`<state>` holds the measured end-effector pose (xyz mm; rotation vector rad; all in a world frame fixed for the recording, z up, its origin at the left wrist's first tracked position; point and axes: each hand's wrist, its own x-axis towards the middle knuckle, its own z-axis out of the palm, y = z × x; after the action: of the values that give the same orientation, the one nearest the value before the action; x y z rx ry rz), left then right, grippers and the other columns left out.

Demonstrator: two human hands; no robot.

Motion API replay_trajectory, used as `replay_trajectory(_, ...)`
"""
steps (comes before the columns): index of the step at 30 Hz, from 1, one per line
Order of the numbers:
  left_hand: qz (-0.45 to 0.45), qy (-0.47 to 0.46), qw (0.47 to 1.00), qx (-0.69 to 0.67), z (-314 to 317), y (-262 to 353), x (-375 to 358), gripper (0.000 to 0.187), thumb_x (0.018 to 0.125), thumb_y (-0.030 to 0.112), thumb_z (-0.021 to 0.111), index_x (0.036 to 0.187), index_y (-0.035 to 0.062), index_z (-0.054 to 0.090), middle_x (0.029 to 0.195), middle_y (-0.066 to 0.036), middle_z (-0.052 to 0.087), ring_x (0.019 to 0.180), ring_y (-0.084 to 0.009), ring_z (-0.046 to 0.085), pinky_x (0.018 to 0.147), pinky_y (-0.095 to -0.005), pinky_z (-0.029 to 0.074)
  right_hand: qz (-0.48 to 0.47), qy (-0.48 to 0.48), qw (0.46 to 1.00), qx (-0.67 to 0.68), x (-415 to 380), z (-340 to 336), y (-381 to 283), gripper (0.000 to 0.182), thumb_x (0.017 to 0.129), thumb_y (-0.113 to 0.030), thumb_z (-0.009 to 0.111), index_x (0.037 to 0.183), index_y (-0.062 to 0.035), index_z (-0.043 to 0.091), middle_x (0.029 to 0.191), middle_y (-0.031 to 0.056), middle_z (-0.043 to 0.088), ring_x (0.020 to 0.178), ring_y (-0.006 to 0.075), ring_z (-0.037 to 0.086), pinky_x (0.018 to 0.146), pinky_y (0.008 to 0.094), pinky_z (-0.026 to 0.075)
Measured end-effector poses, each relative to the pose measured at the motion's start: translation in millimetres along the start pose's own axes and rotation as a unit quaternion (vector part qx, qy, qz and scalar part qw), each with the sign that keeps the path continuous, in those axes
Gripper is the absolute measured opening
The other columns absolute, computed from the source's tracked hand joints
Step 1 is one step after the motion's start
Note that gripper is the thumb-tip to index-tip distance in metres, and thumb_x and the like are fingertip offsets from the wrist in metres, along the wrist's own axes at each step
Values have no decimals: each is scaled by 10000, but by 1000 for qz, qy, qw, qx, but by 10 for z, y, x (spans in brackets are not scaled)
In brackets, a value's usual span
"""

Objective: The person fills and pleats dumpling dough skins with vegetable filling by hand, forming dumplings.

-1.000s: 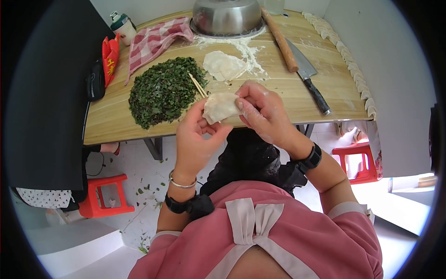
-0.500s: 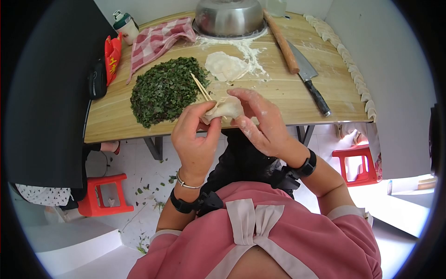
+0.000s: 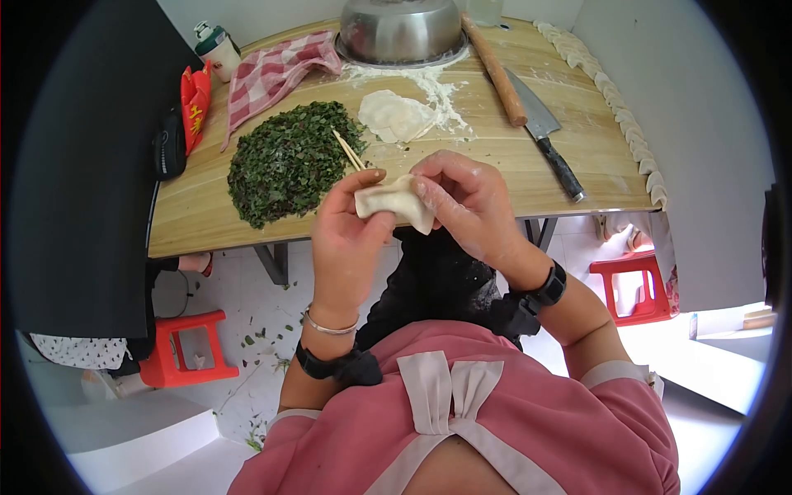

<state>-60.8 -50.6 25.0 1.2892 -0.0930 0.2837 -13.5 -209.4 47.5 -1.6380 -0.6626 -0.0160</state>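
Between my two hands, above the table's near edge, is a folded white dumpling [image 3: 394,201]. My left hand [image 3: 351,231] is closed on its left end, thumb below and fingers above. My right hand [image 3: 466,202] pinches its upper right edge between thumb and fingers; flour dusts those fingers. Just beyond my left hand a pair of chopsticks [image 3: 348,150] leans on a heap of chopped greens [image 3: 285,165]. Flat dough wrappers [image 3: 396,115] lie past the dumpling, beside loose flour [image 3: 441,91]. Whatever filling the dumpling has is hidden.
A rolling pin [image 3: 495,70] and a cleaver [image 3: 544,132] lie at right. Finished dumplings [image 3: 623,107] line the table's right edge. An upturned metal bowl [image 3: 402,33], checked cloth [image 3: 276,78] and bottle [image 3: 217,51] are at the back. Red stools [image 3: 188,351] stand below.
The dumpling has turned so its folded body faces me. My right hand has closed from spread fingers to a pinch on its edge. The chopsticks remain at the greens.
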Motion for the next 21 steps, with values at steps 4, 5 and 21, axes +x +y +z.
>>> replay_trajectory(4,-92,-69,959,-258,18,-127,25,323,941,158,536,1218,-4,504,1145,-86,584,1000,-140,573,880,-284,457,79,60,988,121,-14,115,15,69,891,-49,566,931,5,579,723,38,586,642,57,545,541,228,436)
replay_trajectory(5,-96,-61,959,-261,36,-150,23,315,970,202,506,1215,4,515,1163,-91,586,991,-140,576,881,-289,455,79,60,988,121,-14,120,59,69,891,-49,566,931,5,579,723,38,586,642,57,545,541,228,436)
replay_trajectory(21,-105,-34,980,-164,-73,-141,-18,255,979,133,494,1189,-2,549,1091,-26,617,937,-74,580,799,-237,469,-162,-77,953,-246,69,-60,113,149,869,-149,568,831,-23,497,720,170,540,685,389,554,596,453,431)
